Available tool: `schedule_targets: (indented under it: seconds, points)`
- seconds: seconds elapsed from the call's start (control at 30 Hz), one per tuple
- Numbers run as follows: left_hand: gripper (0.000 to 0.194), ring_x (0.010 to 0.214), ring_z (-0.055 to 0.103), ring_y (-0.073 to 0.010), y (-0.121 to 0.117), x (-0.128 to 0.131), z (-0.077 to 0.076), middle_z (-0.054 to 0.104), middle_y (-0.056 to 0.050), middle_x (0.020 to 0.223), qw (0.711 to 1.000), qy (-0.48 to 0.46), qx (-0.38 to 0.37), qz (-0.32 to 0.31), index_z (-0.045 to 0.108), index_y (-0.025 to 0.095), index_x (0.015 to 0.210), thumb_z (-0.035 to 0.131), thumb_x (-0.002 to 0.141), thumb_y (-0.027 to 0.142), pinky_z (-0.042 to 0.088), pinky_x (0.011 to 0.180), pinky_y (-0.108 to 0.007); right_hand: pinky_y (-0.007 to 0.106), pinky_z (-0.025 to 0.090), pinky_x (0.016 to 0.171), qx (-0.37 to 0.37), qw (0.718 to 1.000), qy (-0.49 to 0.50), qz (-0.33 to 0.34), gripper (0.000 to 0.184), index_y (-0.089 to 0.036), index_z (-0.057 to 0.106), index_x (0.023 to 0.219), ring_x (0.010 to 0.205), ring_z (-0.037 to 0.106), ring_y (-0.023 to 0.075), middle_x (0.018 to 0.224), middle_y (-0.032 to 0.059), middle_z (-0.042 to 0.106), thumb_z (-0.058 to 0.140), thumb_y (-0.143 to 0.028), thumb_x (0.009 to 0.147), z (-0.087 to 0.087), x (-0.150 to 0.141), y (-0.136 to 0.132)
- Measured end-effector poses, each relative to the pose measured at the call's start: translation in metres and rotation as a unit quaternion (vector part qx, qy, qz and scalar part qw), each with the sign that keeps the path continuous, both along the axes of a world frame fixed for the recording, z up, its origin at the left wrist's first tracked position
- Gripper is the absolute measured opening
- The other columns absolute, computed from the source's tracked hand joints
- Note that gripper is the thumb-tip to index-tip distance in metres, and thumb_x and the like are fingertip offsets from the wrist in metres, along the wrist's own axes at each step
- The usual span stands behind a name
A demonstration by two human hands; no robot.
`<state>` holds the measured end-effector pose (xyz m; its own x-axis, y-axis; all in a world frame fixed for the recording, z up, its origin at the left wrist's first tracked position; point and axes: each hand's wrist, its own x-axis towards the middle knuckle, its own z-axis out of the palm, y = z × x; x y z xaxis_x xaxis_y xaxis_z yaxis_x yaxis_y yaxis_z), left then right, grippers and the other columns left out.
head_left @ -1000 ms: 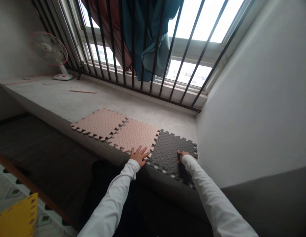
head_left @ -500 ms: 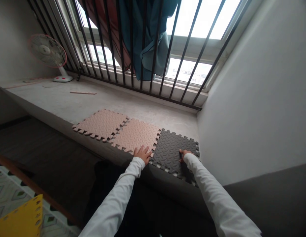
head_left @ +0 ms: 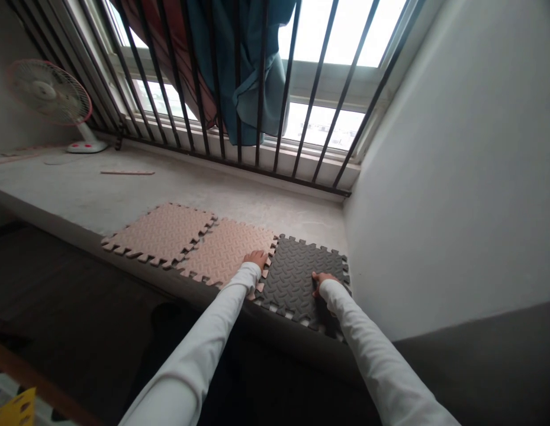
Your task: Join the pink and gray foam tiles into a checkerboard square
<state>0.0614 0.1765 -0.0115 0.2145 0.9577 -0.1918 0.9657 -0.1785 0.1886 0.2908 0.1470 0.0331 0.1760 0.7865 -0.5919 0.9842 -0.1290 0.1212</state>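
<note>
Three interlocking foam floor mats with a tread pattern lie in a row on a concrete ledge (head_left: 124, 195). Two are beige (head_left: 157, 234) (head_left: 225, 251), and the third is dark grey (head_left: 296, 278). My left hand (head_left: 257, 258) rests on the second beige mat, at its seam with the grey mat. My right hand (head_left: 323, 279) lies on the front part of the grey mat, its fingers flat on the foam. Both white sleeves reach in from below. Neither hand visibly grips anything.
Black window bars (head_left: 257, 100) run along the back of the ledge, with a teal curtain (head_left: 243, 71) behind them. A white desk fan (head_left: 50, 94) and a thin wooden strip (head_left: 127, 173) stand at the left. A white wall (head_left: 434, 177) closes the right end. A yellow object (head_left: 17, 408) shows low left.
My left hand has slid up onto the seam, its fingers drawn together rather than spread. The view has swung, so the ledge and fan sit further left. The right hand has barely moved.
</note>
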Motion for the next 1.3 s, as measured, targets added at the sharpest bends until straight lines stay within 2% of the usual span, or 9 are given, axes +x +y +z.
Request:
schedule_targets:
  seconds: [0.2,0.37,0.53,0.73,0.93,1.07,1.17,1.3]
  points:
    - [0.042,0.125,0.022,-0.0221,0.04,0.017,0.0,0.031,-0.003,0.136,1.0,0.014,-0.021,0.011,0.045,0.031,0.116,0.04,0.077,0.02,0.029,0.093,-0.045,0.046,0.034,0.088,-0.022,1.0,-0.009,0.021,0.079,-0.032,0.033,0.127,0.117,0.035,0.0312,0.127,0.0104,0.044,0.069,-0.032,0.056,0.0,0.0,0.002]
    - [0.036,0.125,0.022,-0.0204,0.058,0.025,0.0,0.039,-0.002,0.131,1.0,0.009,-0.002,0.002,0.054,0.03,0.107,0.032,0.08,0.021,0.025,0.096,-0.043,0.047,0.036,0.085,-0.025,0.999,-0.012,0.026,0.079,-0.033,0.036,0.124,0.115,0.038,0.0322,0.123,0.0108,0.048,0.071,-0.03,0.054,-0.005,0.001,0.003]
    - [0.038,0.122,0.028,-0.0178,0.056,0.022,-0.003,0.044,0.0,0.127,1.0,0.001,0.014,-0.016,0.055,0.032,0.106,0.027,0.082,0.023,0.026,0.096,-0.039,0.047,0.035,0.087,-0.03,0.999,-0.016,0.029,0.078,-0.032,0.032,0.127,0.117,0.035,0.0326,0.124,0.0108,0.047,0.068,-0.031,0.057,0.0,-0.001,0.0]
    - [0.035,0.119,0.031,-0.0145,0.054,0.023,-0.004,0.047,0.004,0.124,0.999,-0.003,0.021,-0.029,0.057,0.035,0.102,0.032,0.081,0.022,0.03,0.092,-0.035,0.046,0.035,0.086,-0.037,0.999,-0.017,0.027,0.079,-0.032,0.03,0.128,0.119,0.033,0.0327,0.125,0.0117,0.045,0.068,-0.032,0.058,0.002,-0.002,0.0]
    - [0.031,0.117,0.035,-0.0152,0.055,0.023,-0.005,0.049,0.006,0.122,0.999,-0.008,0.018,-0.025,0.06,0.036,0.095,0.037,0.078,0.025,0.033,0.089,-0.033,0.044,0.036,0.086,-0.036,0.999,-0.022,0.019,0.077,-0.033,0.032,0.127,0.118,0.034,0.0325,0.125,0.0119,0.045,0.068,-0.033,0.058,0.002,-0.002,0.0]
    - [0.036,0.115,0.039,-0.0145,0.051,0.023,-0.009,0.049,0.006,0.122,1.0,-0.012,0.009,-0.016,0.057,0.035,0.103,0.033,0.079,0.025,0.034,0.09,-0.032,0.043,0.037,0.084,-0.04,0.999,-0.025,0.015,0.079,-0.034,0.03,0.128,0.118,0.033,0.0326,0.126,0.0126,0.044,0.068,-0.033,0.058,0.004,-0.003,0.0]
    - [0.039,0.12,0.032,-0.0142,0.042,0.02,-0.015,0.041,0.004,0.131,0.999,-0.018,0.008,-0.04,0.048,0.032,0.115,0.031,0.08,0.029,0.028,0.097,-0.034,0.043,0.036,0.086,-0.045,0.999,-0.023,0.016,0.08,-0.034,0.03,0.128,0.118,0.034,0.0314,0.125,0.0122,0.045,0.069,-0.033,0.058,0.006,-0.004,0.0]
    - [0.046,0.126,0.022,-0.0166,0.029,0.016,-0.02,0.026,0.002,0.139,0.998,-0.023,0.008,-0.061,0.035,0.027,0.126,0.032,0.08,0.035,0.018,0.101,-0.042,0.043,0.035,0.086,-0.046,0.999,-0.027,0.009,0.079,-0.034,0.029,0.128,0.118,0.034,0.0316,0.126,0.0128,0.043,0.067,-0.034,0.059,0.009,-0.005,0.0]
